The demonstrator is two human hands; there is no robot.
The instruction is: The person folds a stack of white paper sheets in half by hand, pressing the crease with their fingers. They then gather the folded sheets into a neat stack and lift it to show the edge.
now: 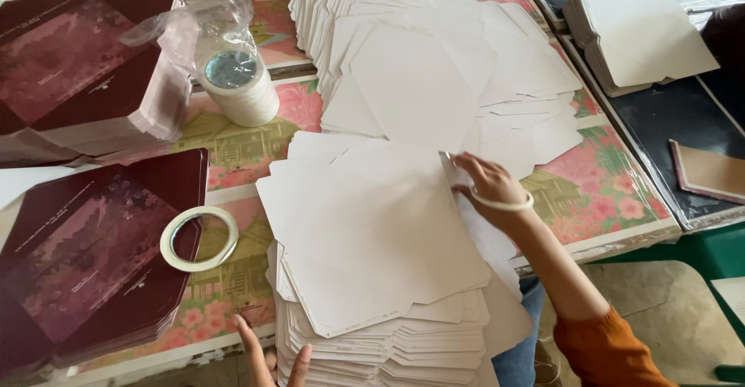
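Patterned table [613, 201], crowded. Stack of white cut cardboard sheets [372, 232] sits at its near edge. Maroon printed cards [85, 263] left, tape ring [199, 238] resting on them. Right hand [485, 185] pinches top sheet's right edge. Left hand [268, 356] open, fingertips against stack's lower-left side.

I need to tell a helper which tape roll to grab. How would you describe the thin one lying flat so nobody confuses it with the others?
Start at the dark maroon printed stack at the table's lower left. The thin tape ring lies flat on that stack's right edge, just left of the white card pile. Unlike the tall stack of tape rolls in clear plastic farther back, it is one loose, nearly used-up ring.
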